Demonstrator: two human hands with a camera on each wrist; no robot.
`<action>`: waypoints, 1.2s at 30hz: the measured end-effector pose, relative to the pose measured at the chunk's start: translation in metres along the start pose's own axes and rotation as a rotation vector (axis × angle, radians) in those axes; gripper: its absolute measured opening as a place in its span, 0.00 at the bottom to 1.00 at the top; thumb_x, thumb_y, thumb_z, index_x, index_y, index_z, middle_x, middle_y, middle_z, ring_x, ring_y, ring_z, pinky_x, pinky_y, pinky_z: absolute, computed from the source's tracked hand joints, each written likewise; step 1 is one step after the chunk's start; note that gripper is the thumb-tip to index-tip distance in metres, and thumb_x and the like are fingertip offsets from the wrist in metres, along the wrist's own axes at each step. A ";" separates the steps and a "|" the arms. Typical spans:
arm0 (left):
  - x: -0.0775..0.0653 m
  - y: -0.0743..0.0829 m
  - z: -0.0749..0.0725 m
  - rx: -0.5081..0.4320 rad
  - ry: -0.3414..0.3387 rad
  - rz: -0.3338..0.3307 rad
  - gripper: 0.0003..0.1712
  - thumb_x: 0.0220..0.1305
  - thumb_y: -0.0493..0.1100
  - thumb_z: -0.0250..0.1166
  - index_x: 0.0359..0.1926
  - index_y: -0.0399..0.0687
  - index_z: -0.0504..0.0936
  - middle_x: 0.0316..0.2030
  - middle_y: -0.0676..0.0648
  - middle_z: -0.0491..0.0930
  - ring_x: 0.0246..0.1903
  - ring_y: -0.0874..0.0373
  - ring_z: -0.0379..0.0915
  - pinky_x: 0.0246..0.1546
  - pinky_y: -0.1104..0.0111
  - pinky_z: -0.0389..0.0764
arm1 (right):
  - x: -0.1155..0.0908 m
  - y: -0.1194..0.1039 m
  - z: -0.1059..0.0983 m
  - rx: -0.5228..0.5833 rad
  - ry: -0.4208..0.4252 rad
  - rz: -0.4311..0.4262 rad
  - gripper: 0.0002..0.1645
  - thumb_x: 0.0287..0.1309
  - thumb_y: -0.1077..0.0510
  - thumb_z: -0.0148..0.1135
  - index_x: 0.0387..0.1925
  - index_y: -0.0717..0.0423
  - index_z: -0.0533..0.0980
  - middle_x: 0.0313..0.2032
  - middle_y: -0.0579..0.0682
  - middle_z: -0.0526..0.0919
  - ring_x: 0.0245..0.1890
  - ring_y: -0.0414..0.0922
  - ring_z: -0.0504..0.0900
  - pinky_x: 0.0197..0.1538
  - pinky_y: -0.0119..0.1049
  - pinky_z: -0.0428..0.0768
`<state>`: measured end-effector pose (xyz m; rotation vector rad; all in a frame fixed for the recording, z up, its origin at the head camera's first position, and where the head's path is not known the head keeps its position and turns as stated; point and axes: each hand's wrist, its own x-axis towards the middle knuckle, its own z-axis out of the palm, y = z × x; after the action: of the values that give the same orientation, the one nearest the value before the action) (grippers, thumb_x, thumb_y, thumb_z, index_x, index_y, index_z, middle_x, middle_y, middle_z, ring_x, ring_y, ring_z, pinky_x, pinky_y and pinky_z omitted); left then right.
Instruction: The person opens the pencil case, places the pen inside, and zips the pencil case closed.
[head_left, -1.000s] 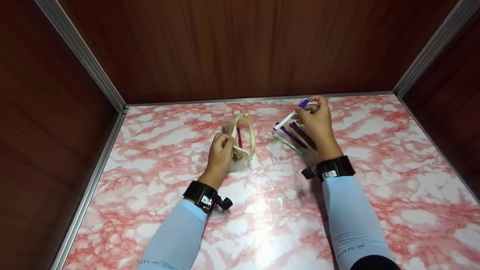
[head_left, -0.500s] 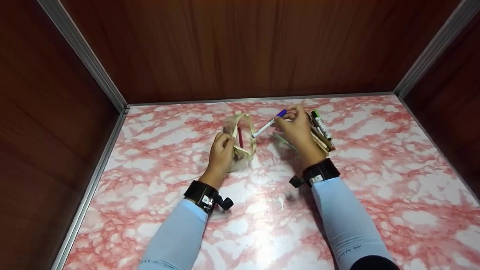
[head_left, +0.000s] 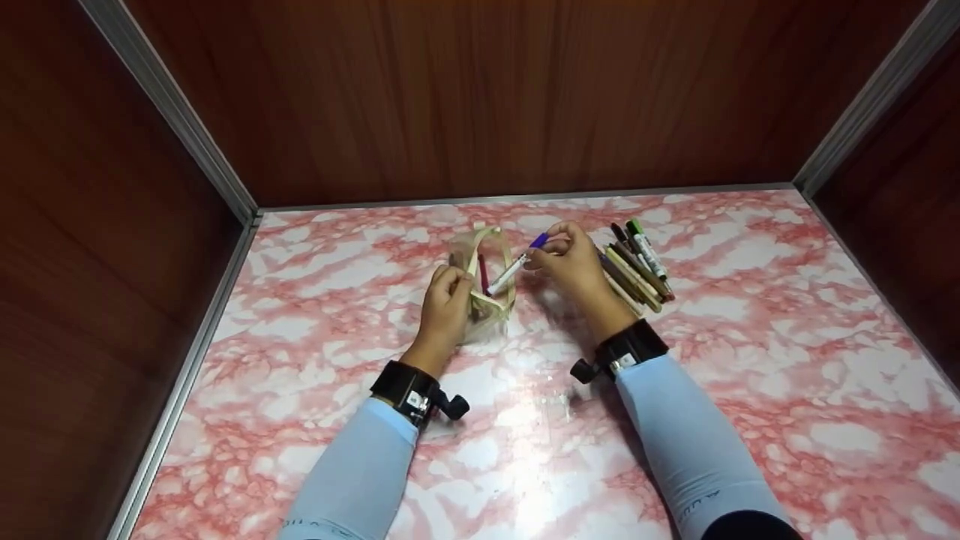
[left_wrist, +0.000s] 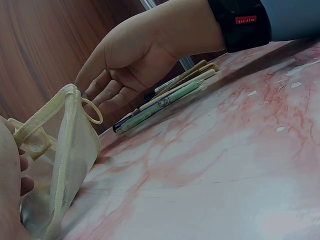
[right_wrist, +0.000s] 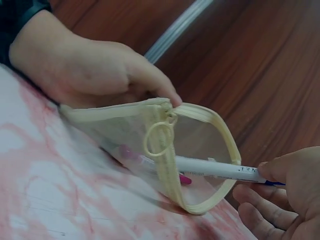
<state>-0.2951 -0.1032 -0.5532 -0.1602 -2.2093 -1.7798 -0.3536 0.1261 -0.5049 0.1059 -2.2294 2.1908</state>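
Head: L hand [head_left: 444,298], fingers curled, pinches pouch [head_left: 487,328] rim; R hand [head_left: 574,265] pinches white pen [head_left: 507,275], tip inside pouch mouth. Sleeve lettering [head_left: 699,503] unclear. L wrist: red strap tag [left_wrist: 245,20], unreadable. R wrist: pen print [right_wrist: 246,170] too small.

There are 2 hands [head_left: 448,296] [head_left: 577,266], 1 pouch [right_wrist: 105,114], 1 held marker [head_left: 510,272] and heaped pens [head_left: 636,274] too overlapped to count.

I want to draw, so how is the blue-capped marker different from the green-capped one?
The blue-capped marker is held in the right hand, one end inside the pouch; the green-capped marker lies beside other pens on the table. The blue-capped marker looks slimmer; the green-capped marker looks fatter. Both have white bodies.
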 end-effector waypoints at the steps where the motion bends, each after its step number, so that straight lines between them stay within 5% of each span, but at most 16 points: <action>1: 0.000 0.000 0.000 -0.012 0.000 -0.002 0.12 0.83 0.39 0.60 0.39 0.36 0.82 0.40 0.49 0.71 0.36 0.62 0.69 0.36 0.73 0.74 | -0.001 0.000 0.001 -0.007 -0.004 0.010 0.23 0.66 0.74 0.73 0.50 0.56 0.70 0.33 0.48 0.91 0.33 0.48 0.95 0.45 0.46 0.96; 7: 0.001 -0.001 0.002 -0.028 0.009 -0.004 0.11 0.82 0.37 0.60 0.40 0.35 0.82 0.39 0.50 0.71 0.29 0.64 0.69 0.30 0.74 0.75 | -0.006 0.002 0.009 -0.078 -0.048 0.051 0.20 0.67 0.71 0.73 0.52 0.58 0.72 0.33 0.46 0.91 0.34 0.54 0.96 0.42 0.46 0.96; 13: 0.001 -0.001 0.002 -0.031 0.018 -0.023 0.12 0.84 0.39 0.60 0.40 0.35 0.82 0.40 0.49 0.71 0.37 0.61 0.71 0.36 0.73 0.78 | -0.008 0.004 0.012 -0.222 -0.168 0.044 0.33 0.72 0.68 0.68 0.76 0.63 0.76 0.48 0.62 0.94 0.35 0.47 0.93 0.40 0.36 0.93; 17: 0.000 0.000 0.001 -0.029 0.018 -0.004 0.12 0.83 0.38 0.59 0.40 0.35 0.82 0.40 0.49 0.71 0.38 0.61 0.70 0.38 0.73 0.76 | -0.009 0.005 0.014 -0.265 -0.286 0.067 0.39 0.75 0.66 0.67 0.84 0.60 0.70 0.65 0.66 0.89 0.46 0.51 0.93 0.43 0.34 0.92; 23: 0.002 -0.001 0.001 -0.023 0.013 0.022 0.12 0.84 0.37 0.60 0.39 0.34 0.81 0.38 0.52 0.68 0.38 0.61 0.67 0.40 0.72 0.73 | -0.010 0.009 0.015 -0.328 -0.370 0.050 0.36 0.78 0.62 0.68 0.81 0.63 0.72 0.75 0.62 0.83 0.66 0.56 0.88 0.51 0.34 0.92; 28: 0.002 -0.003 0.000 -0.036 0.006 0.023 0.13 0.84 0.37 0.60 0.38 0.34 0.81 0.36 0.53 0.66 0.37 0.61 0.66 0.39 0.72 0.70 | -0.010 0.006 0.013 -0.271 -0.318 0.083 0.28 0.77 0.61 0.70 0.74 0.64 0.80 0.68 0.65 0.87 0.53 0.51 0.90 0.48 0.35 0.91; 32: 0.002 -0.004 0.000 -0.036 0.007 0.024 0.13 0.84 0.38 0.60 0.38 0.35 0.81 0.36 0.53 0.66 0.38 0.60 0.66 0.40 0.72 0.71 | -0.010 0.001 0.009 -0.088 -0.266 0.215 0.25 0.75 0.65 0.69 0.69 0.64 0.81 0.61 0.68 0.87 0.40 0.51 0.87 0.42 0.39 0.91; 36: 0.002 -0.004 0.000 -0.036 0.007 0.022 0.13 0.84 0.38 0.60 0.38 0.35 0.81 0.37 0.53 0.67 0.38 0.61 0.66 0.40 0.72 0.71 | -0.008 -0.005 0.002 0.023 -0.213 0.257 0.23 0.75 0.68 0.66 0.68 0.67 0.79 0.59 0.69 0.85 0.44 0.58 0.89 0.45 0.45 0.93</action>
<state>-0.2984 -0.1039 -0.5562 -0.1855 -2.1633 -1.8068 -0.3455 0.1249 -0.5009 0.0574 -2.4533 2.4393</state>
